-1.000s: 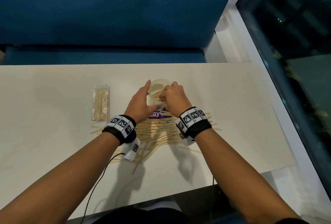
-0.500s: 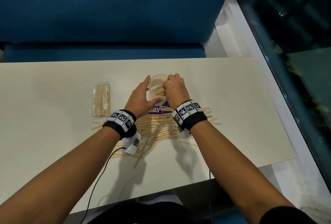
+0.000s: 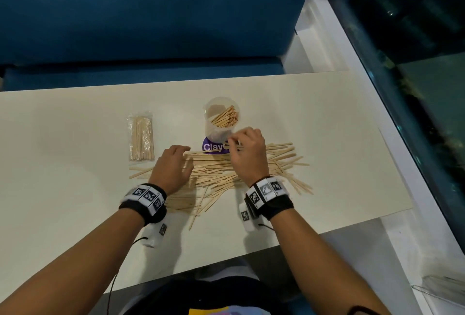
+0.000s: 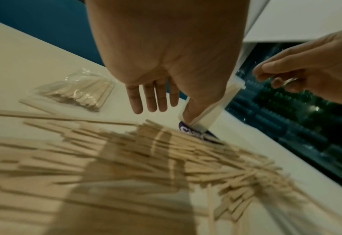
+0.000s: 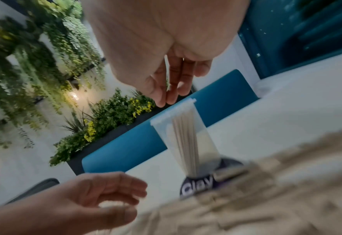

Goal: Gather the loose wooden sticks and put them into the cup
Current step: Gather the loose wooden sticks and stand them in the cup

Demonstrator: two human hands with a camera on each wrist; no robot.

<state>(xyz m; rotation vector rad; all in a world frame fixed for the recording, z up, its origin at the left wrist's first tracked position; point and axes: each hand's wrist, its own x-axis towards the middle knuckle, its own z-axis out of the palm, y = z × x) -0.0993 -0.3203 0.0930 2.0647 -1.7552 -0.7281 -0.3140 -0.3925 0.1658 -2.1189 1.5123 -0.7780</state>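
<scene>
Two bare hands over a spread of wooden sticks on a pale table (image 3: 75, 163)

Loose sticks (image 3: 214, 171) lie before the clear cup (image 3: 220, 118), which holds some upright; left hand (image 3: 172, 168) fingers relaxed above them, right hand (image 3: 247, 156) loosely curled, empty

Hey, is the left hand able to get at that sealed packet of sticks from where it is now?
Probably yes. The left hand hovers open over the loose sticks, and the packet lies just to its left on the table with nothing between them.
</scene>
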